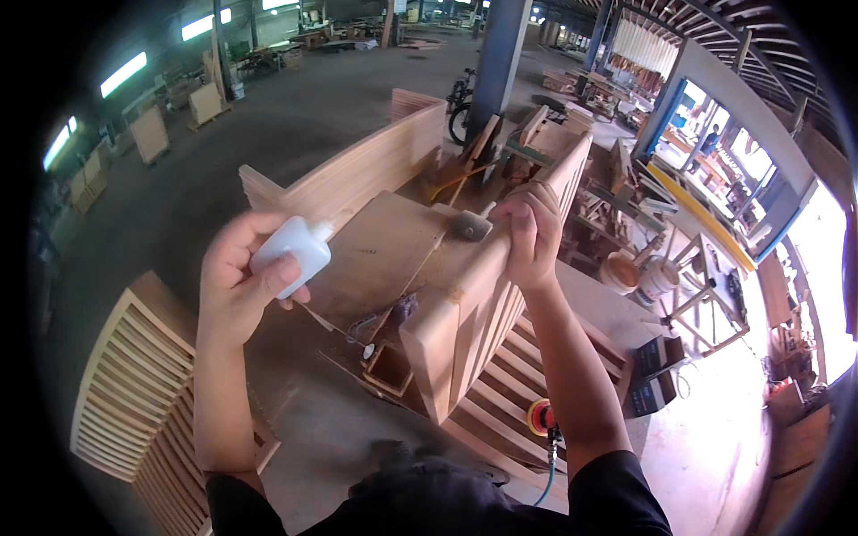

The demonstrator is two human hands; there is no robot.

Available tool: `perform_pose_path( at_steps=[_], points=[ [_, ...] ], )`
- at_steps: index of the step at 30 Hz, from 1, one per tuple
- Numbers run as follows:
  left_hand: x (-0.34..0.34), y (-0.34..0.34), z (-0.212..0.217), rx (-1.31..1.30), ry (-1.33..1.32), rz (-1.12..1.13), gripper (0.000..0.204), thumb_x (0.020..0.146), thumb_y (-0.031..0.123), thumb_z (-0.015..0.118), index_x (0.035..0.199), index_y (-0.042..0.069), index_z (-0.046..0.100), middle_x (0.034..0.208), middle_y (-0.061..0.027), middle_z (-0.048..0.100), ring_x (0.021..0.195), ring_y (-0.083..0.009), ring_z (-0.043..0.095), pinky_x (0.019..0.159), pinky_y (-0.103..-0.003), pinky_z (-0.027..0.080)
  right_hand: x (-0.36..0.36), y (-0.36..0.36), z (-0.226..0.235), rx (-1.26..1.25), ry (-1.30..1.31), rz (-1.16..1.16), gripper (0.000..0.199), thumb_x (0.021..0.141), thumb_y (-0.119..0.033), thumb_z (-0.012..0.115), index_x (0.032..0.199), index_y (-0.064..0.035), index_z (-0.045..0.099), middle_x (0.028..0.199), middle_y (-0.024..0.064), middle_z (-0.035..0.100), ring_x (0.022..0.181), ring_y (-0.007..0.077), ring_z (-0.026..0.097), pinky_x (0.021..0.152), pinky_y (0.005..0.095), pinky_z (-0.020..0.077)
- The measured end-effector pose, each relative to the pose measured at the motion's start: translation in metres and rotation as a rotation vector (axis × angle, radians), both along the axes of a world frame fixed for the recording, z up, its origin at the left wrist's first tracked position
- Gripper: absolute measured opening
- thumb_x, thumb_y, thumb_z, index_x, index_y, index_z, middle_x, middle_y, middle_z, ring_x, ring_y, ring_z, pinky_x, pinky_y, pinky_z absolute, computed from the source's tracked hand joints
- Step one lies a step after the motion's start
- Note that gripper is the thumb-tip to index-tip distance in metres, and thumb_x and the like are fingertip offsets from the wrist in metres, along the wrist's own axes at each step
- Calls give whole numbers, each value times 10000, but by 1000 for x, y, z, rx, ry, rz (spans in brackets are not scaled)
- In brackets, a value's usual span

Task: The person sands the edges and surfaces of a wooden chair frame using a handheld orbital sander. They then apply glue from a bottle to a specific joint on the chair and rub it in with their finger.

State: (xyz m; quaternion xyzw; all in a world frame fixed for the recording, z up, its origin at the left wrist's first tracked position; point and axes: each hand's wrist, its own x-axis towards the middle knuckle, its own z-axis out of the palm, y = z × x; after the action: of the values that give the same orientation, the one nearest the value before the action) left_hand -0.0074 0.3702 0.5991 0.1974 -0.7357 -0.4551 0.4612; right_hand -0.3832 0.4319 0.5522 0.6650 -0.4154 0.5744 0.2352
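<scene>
My left hand (pixel 246 272) is closed round a small translucent white squeeze bottle (pixel 299 257), which is tilted with its pale nozzle toward the upper right. It is held in the air above a wooden panel. My right hand (pixel 534 234) is closed over the top rail (pixel 483 272) of a slatted wooden piece of furniture, fingers bent; anything beneath them is hidden. Left of that hand, a dark grey block-shaped object (pixel 470 227) rests by the rail; its kind is unclear. Fine wood dust or a brownish patch marks the rail's near corner.
A curved wooden backrest (pixel 366 152) stands beyond the panel (pixel 375 259). Slatted wooden parts (pixel 143 384) are at the lower left. An orange-red round air tool (pixel 540 417) with a hose lies on slats below my right arm. Buckets (pixel 657 279) and a blue-grey column (pixel 500 71) stand farther off.
</scene>
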Motion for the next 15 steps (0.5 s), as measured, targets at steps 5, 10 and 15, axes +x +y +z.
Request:
perform_pose_path(
  at_steps=[5,10,15],
  points=[
    [-16,47,45,-92,-95,77,422,918,151,799,1266,8,606,971,-87,711,660,-92,664,516,-201,492,3,1,2,-46,-7,28,257,958,-149,525,762,-55,661,773,112,613,785,352,559,817,439,441],
    [-41,72,65,-134,-162,103,299,914,29,762,1188,18,642,991,-49,702,728,-57,626,578,-196,500,4,1,2,-76,-37,20,222,917,-131,541,741,-65,658,764,114,605,773,354,544,825,443,437],
    [-49,72,62,-177,-153,115,316,893,58,772,1189,38,663,1036,-34,668,769,-49,601,593,-200,486,3,-4,-2,-107,-52,28,218,905,-137,549,730,-71,660,752,118,589,769,351,537,829,447,435]
  ],
)
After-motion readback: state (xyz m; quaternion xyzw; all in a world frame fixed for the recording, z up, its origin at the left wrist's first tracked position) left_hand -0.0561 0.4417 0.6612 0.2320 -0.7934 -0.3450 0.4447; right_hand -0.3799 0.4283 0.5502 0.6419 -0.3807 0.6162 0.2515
